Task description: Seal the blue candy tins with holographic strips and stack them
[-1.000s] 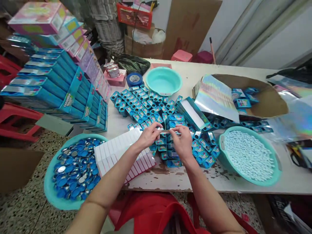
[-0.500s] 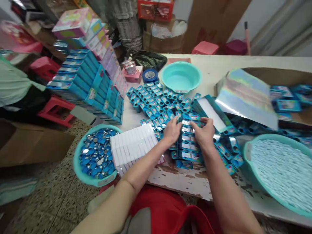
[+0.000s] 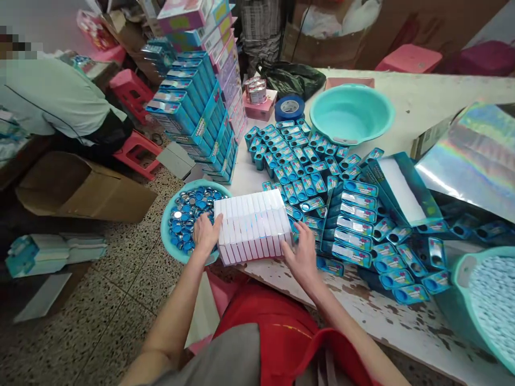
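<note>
My left hand (image 3: 206,234) is at the left end of a row of thin white boxes (image 3: 253,222), its thumb against the end and its fingers apart over the rim of a teal basin (image 3: 169,244). That basin holds blue and silver round discs (image 3: 189,214). At the row's right end is my right hand (image 3: 302,254), thumb near the lower corner and fingers spread. Neither hand is closed round the row. Just right of it, a stack of blue printed boxes (image 3: 350,222) stands with nothing holding it.
Many small blue cases (image 3: 295,161) cover the table behind. An empty teal basin (image 3: 352,115), blue tape roll (image 3: 289,107) and tall box stack (image 3: 197,118) stand farther back. A basin of pale blue pieces (image 3: 494,300) is right. A person (image 3: 68,102) sits left.
Both hands have left the stack of blue printed boxes and moved left to the ends of the white row. The view has swung left. The white row now sits straighter.
</note>
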### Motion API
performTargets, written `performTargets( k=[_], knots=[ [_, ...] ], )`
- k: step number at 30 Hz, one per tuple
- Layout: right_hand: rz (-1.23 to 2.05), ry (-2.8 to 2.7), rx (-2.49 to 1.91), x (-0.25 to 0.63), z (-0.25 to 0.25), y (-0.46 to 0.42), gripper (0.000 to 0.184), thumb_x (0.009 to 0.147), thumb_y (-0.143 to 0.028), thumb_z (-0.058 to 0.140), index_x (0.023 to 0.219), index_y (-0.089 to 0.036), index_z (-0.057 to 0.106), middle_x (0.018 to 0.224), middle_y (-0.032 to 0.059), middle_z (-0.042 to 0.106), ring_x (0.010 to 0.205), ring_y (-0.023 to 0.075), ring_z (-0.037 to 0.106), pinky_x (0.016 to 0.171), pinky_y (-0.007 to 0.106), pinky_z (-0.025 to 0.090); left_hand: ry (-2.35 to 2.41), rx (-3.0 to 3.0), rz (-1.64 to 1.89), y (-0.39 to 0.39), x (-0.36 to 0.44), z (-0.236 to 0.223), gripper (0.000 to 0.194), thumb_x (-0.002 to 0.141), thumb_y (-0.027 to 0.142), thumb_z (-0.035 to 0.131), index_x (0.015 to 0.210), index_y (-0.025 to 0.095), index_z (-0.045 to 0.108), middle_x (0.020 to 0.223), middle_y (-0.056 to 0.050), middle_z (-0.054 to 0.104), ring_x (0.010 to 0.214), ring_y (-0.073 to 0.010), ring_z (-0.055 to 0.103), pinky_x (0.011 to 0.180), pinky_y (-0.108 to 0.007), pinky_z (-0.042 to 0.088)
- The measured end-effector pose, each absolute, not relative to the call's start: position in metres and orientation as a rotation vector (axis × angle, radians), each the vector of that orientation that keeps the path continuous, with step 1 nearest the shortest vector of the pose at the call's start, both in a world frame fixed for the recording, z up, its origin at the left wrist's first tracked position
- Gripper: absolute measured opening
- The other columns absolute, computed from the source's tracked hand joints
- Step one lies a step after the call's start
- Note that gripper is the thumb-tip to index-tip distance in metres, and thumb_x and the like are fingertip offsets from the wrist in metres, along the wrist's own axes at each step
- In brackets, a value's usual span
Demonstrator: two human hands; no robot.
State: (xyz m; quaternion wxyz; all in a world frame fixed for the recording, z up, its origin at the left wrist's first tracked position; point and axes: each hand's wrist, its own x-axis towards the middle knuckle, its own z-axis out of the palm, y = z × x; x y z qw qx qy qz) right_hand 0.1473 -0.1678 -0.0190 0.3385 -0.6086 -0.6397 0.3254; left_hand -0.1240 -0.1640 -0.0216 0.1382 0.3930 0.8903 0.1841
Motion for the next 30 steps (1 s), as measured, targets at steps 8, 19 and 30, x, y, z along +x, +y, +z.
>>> performTargets(
  k=[8,19,30],
  knots=[
    [1.372,-1.254,-1.606,0.144,-0.046,-0.141,0.047,0.065,-0.043,0.068,0.102,-0.018,0.057,0.076,0.0022,0.062,0.068,0.019,0.058,0.068,0.035,0.049,1.969,0.75,1.256,-0.192,-0.123,-0.03,0.037,0.064,0.04,0.067,0.092,0.018,0.057,0.069,0.001,0.062,0.065,-0.0148,0.058,0.061,-0.024,0.042],
    [1.074,-2.042,-1.026,0.207,-0.027,-0.216,0.027,0.085,-0.022,0.046,0.069,-0.025,0.067,0.075,0.0051,0.066,0.072,0.0179,0.061,0.062,0.029,0.05,1.336,0.419,1.004,-0.249,-0.137,0.035,0.087,0.067,0.083,0.045,0.121,0.015,0.058,0.079,-0.01,0.068,0.065,-0.0189,0.062,0.059,-0.029,0.047],
    [2.208,-1.442,-1.059,0.227,-0.049,-0.253,0.038,0.071,-0.05,0.066,0.098,-0.023,0.07,0.089,0.0078,0.072,0.086,0.0262,0.067,0.078,0.045,0.054,1.585,0.531,1.027,-0.266,-0.096,0.029,0.089,0.063,0.033,0.074,0.142,0.023,0.034,0.075,0.002,0.066,0.057,-0.0091,0.055,0.055,-0.019,0.043]
  ],
)
